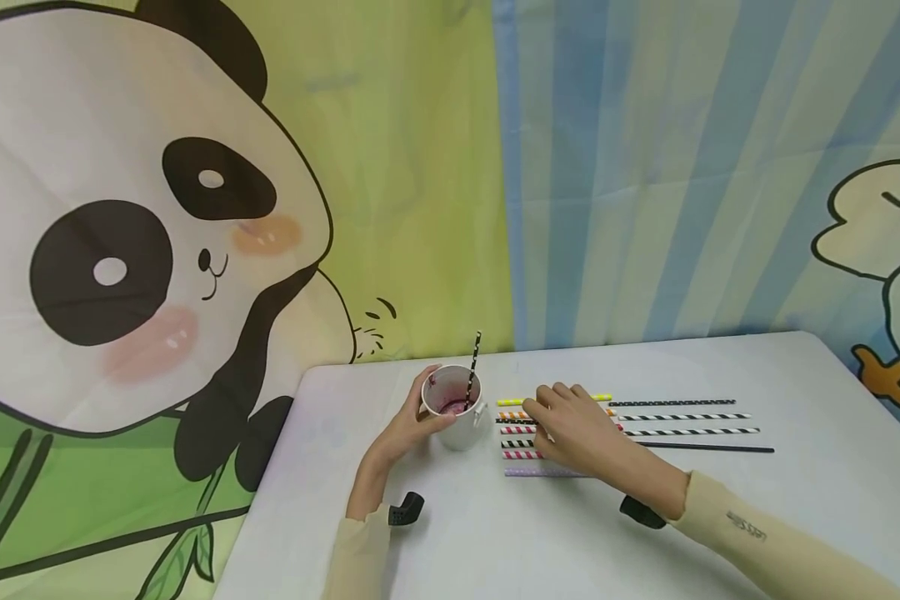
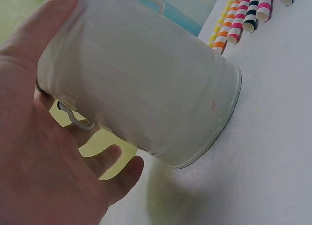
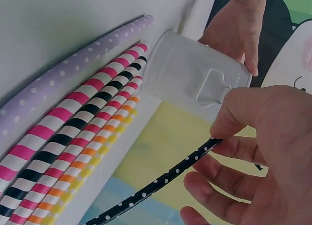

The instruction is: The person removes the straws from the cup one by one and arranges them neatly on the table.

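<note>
My left hand [image 1: 407, 429] holds a small white pail [image 1: 461, 433] by its side, thumb near the rim and fingers on the far side. Wire loops stick out from the pail's wall, one [image 2: 75, 117] showing in the left wrist view. Inside, the bottom is reddish, and a black straw with white dots [image 1: 475, 362] leans upright in it. My right hand [image 1: 573, 429] is over the row of straws to the pail's right. Between thumb and forefinger it pinches another black straw with white dots [image 3: 165, 178], seen best in the right wrist view.
Under my right hand lie striped and dotted paper straws, among them a yellow one [image 1: 510, 402], a pink striped one [image 3: 73, 105] and a lilac dotted one [image 1: 543, 472]. Several black or black-and-white straws [image 1: 690, 432] lie farther right. Behind the white table [image 1: 510, 550] hangs a panda-printed cloth [image 1: 412, 167].
</note>
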Action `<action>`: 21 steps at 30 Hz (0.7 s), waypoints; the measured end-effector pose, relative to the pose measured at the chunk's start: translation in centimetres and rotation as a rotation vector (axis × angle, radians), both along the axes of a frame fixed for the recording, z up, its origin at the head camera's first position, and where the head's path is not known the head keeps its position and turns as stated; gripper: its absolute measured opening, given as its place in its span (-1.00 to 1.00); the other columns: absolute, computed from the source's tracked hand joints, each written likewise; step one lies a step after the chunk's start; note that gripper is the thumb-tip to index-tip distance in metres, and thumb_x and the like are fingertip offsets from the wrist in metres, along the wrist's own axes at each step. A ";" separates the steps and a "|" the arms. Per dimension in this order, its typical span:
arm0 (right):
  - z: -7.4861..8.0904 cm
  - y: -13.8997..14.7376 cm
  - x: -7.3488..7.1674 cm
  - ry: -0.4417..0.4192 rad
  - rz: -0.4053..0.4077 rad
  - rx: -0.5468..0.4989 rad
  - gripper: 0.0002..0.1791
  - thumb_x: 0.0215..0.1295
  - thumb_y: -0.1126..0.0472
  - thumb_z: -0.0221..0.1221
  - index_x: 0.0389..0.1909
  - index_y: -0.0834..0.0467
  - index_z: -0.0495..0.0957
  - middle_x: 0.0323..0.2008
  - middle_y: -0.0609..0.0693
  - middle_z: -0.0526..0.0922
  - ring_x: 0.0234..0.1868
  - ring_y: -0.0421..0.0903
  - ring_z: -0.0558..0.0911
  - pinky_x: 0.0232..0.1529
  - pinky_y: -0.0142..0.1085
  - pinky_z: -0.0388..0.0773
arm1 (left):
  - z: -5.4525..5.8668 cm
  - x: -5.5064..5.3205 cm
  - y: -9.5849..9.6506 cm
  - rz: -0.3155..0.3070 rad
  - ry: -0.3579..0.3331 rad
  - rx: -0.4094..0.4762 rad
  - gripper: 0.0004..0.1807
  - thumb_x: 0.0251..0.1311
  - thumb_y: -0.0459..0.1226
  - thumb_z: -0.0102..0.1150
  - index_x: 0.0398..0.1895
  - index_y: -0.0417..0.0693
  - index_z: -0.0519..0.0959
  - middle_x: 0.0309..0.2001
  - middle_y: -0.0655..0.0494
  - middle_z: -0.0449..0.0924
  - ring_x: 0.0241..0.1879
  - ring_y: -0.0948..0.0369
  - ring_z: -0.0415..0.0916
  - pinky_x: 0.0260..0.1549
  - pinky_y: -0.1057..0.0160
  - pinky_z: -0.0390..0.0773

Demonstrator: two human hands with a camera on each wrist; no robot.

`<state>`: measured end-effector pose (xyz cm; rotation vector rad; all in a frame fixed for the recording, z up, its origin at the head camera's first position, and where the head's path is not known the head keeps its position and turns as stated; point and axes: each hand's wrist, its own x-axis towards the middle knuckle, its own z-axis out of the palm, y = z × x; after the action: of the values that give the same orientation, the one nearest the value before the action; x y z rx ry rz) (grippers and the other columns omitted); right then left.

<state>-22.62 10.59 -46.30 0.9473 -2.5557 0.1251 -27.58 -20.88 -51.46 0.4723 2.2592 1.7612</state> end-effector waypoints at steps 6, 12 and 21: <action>-0.7 0.7 0.4 0.010 -0.012 -0.004 -0.86 0.07 0.26 0.18 -0.38 0.02 0.42 -0.42 -0.11 0.38 -0.43 -0.13 0.28 -0.35 -0.29 0.24 | -0.2 0.2 0.2 0.011 0.004 0.006 0.01 0.23 -0.18 0.37 0.60 0.26 -0.07 0.51 0.07 0.12 0.56 -0.15 -0.03 0.46 -0.34 -0.03; -1.2 1.8 1.0 -0.031 -0.035 0.000 -0.83 0.04 0.26 0.21 -0.35 0.02 0.44 -0.43 -0.12 0.37 -0.43 -0.14 0.27 -0.36 -0.31 0.22 | 0.1 0.5 0.3 0.015 -0.006 0.021 -0.03 0.24 -0.24 0.35 0.58 0.34 -0.03 0.51 0.06 0.11 0.56 -0.13 -0.03 0.48 -0.30 -0.03; -1.9 3.8 1.6 -0.023 -0.067 0.011 -0.79 0.02 0.26 0.23 -0.31 0.02 0.46 -0.41 -0.11 0.39 -0.37 -0.10 0.35 -0.29 -0.22 0.31 | 0.2 0.2 0.4 0.006 0.005 0.006 -0.02 0.25 -0.22 0.35 0.59 0.25 -0.06 0.49 0.09 0.13 0.55 -0.06 0.02 0.48 -0.24 0.03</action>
<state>-21.04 14.42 -48.21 0.8676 -2.6082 0.1026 -27.35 -20.51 -51.23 0.4714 2.2617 1.7719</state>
